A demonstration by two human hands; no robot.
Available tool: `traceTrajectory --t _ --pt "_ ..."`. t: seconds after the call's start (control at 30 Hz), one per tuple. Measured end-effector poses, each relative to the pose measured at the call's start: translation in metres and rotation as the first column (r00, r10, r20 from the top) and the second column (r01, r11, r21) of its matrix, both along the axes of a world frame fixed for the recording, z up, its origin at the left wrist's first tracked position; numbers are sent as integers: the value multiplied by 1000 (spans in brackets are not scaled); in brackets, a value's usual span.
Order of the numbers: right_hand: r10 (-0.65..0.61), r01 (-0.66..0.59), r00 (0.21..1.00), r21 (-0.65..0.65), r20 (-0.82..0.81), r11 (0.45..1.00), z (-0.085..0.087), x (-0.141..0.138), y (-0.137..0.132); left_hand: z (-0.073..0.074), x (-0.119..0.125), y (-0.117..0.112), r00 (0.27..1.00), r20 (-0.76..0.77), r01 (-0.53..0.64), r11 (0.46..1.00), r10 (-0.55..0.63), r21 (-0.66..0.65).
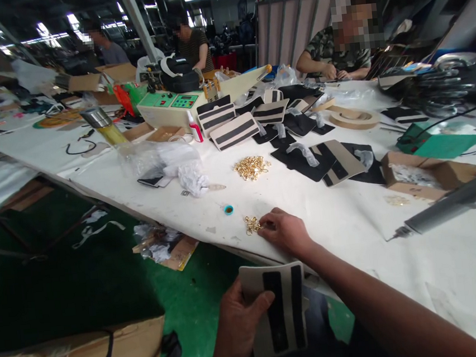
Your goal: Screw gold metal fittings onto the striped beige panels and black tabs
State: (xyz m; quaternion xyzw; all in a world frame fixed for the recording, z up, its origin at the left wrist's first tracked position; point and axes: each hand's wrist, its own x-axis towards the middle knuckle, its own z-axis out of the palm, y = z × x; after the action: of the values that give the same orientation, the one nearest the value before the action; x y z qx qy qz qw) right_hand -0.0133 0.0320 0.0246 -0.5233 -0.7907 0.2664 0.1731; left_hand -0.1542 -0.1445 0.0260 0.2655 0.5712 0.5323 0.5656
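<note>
My left hand [238, 319] grips a beige panel [287, 308] with two black stripes, thumb across its face, below the table's front edge. The panel is held upright, its rounded corners at the top. At the table edge my right hand [285, 231] has its fingers pinched together at a small pile of gold-coloured metal fittings [251, 224]. The fingertips touch the right side of that pile, and the piece between them is mostly hidden. Behind it lies a small blue cap [228, 209] with something dark inside. Farther back is a larger heap of gold-coloured fittings [251, 167].
More striped and black panels [303, 158] lie stacked behind. At right are an electric screwdriver [446, 206], a cardboard box [414, 175] and a green box [440, 141]. A tape roll [353, 118], red-and-white bottle [194, 127] and control machine [172, 106] stand farther back. A co-worker [335, 51] sits opposite.
</note>
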Motion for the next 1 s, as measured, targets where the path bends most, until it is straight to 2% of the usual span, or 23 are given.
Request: traceTrajectory --t 0.07,0.13,0.43,0.53,0.63,0.7,0.77,0.83,0.9,1.0 --pt "4 -4 1000 -12 -16 1000 0 1 3 -1 -4 0 994 -54 97 995 -97 3" --pt "14 -14 1000 -26 -11 1000 -1 2 7 -1 -7 -1 983 -110 147 989 -146 -5" --pt "28 -28 1000 40 -10 999 2 3 3 18 3 -7 958 -253 157 985 -133 75" --pt "20 -18 999 44 -50 999 2 1 2 24 10 -8 913 -399 145 982 -87 118" --pt "4 -1 992 27 -124 1000 5 10 -1 32 16 -7 830 -554 217 950 -59 225" --pt "-1 -13 963 -49 -269 999 11 28 -8 36 17 -5 774 -633 301 887 -12 351" --pt "-19 -82 883 -193 -469 978 24 55 -23 41 18 -2 732 -680 411 781 24 470" --pt "-39 -192 808 -325 -588 926 43 88 -43 45 19 3 696 -717 522 665 29 534" --pt "2 -274 813 -379 -583 884 66 120 -62 50 22 8 650 -760 622 567 10 539" --pt "150 -360 846 -340 -511 869 96 154 -85 57 32 14 584 -812 721 465 -10 513"
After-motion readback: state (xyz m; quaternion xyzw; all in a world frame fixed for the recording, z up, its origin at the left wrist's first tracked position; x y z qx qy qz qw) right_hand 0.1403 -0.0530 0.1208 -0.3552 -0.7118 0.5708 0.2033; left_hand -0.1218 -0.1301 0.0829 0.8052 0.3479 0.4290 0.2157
